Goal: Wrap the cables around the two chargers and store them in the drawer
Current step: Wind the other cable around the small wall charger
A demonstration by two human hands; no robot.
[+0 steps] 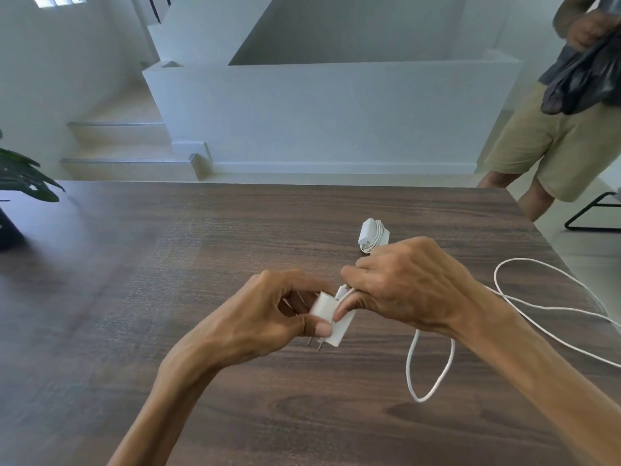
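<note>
A dark wood-grain tabletop (235,237) fills the lower part of the view. Toward its far right, a white charger (373,235) with its cable wound around it is laid directly on the surface. Loose loops of a white cable (544,306) are spread over the right side of the tabletop. At the far left edge, a dark plant pot (8,230) is partly seen.
</note>
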